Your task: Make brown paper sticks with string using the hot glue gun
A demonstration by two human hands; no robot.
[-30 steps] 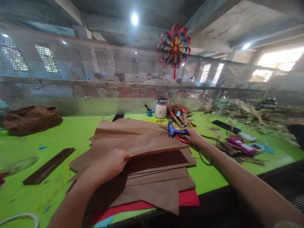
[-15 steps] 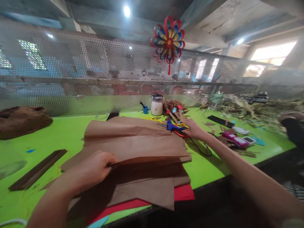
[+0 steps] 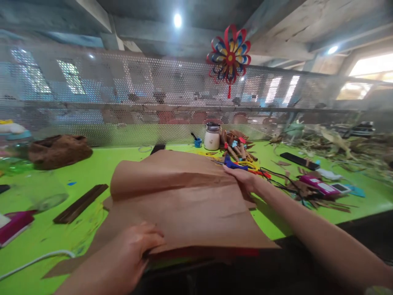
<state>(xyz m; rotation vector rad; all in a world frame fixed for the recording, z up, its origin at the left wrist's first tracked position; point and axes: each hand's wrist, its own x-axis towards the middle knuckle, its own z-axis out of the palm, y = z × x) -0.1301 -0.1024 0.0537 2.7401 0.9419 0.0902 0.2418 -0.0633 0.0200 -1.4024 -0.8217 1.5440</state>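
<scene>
A large brown paper sheet (image 3: 196, 213) is lying across the green table (image 3: 101, 168) in front of the person, its far left part curling up in a soft roll and its near edge reaching out over the table's edge. The left hand (image 3: 138, 243) is pinching the sheet at its near edge, left of the middle, with the fingers bent over the top and the thumb hidden from view. The right hand (image 3: 244, 178) is resting at the sheet's far right edge, fingers pointing inward; whether it is gripping the paper cannot be told. Just beyond that hand, at the sheet's far right corner, a blue tool (image 3: 236, 163) is lying among yellow handles (image 3: 253, 165). Red material (image 3: 245, 253) is showing under the sheet's near edge. Beyond the sheet, a white jar (image 3: 211, 140) is standing between a small blue pot (image 3: 198, 142) and a heap of brown rolled pieces (image 3: 238, 149). Left of the sheet, a dark brown strip (image 3: 81, 203) is lying aslant. Well to the sheet's right, a magenta box (image 3: 317, 185) is lying by brown scraps (image 3: 301, 188). High beyond the sheet, a red, blue and yellow flower ornament (image 3: 230, 57) is hanging before a perforated screen (image 3: 138, 82).
</scene>
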